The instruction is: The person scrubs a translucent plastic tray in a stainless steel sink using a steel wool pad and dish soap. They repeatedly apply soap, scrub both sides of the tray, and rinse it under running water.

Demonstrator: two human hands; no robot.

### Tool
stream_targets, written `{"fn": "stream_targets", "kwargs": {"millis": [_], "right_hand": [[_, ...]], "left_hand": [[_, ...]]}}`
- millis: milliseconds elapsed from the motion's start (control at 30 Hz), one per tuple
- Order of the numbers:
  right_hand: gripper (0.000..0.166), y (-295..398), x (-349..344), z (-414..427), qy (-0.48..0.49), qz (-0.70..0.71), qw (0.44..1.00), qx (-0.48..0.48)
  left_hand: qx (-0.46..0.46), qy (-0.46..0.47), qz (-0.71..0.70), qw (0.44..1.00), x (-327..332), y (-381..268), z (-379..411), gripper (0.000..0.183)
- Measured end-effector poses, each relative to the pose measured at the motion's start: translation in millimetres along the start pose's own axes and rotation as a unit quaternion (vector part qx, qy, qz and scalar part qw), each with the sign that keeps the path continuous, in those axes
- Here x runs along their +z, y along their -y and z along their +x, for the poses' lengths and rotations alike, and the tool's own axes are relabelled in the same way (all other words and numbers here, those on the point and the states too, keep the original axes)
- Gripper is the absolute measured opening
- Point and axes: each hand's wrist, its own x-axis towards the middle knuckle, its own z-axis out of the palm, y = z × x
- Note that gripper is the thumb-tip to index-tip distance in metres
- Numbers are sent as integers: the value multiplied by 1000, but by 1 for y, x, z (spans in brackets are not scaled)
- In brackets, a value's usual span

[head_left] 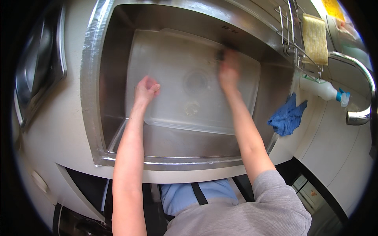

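Note:
A translucent plastic tray or lid (177,100) lies in a stainless steel sink (189,144), with the round drain faintly visible through it. My left hand (147,88) is over the tray's left part, its fingers curled together; whether it pinches the tray or anything else cannot be told. My right hand (229,69), blurred by motion, is over the tray's upper right part. At its fingers is a dark, blurred item (221,54), possibly a scrubber; the hand hides most of it. Pale marks show on the tray's surface near the drain and below it.
A blue cloth (288,116) lies on the counter right of the sink. Beyond it are a white bottle with a blue nozzle (323,88), a chrome faucet (358,116) and a wire rack (291,38) holding a yellow sponge cloth (315,39). Dark metal pans or trays (41,65) stand at left.

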Motion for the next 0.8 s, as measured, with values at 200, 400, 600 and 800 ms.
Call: {"fn": "stream_targets", "kwargs": {"millis": [200, 400, 600, 800], "right_hand": [[55, 16, 32, 2, -138, -99, 960, 223], [55, 189, 52, 85, 49, 218, 975, -7], [53, 124, 30, 82, 162, 294, 926, -173], [51, 179, 34, 84, 128, 234, 964, 3]], "left_hand": [[1, -3, 24, 1000, 10, -2, 2, 15], [-5, -20, 2, 1000, 6, 8, 3, 17], [-9, -13, -15, 1000, -5, 11, 3, 18], [-17, -7, -4, 1000, 7, 11, 5, 18]]}}
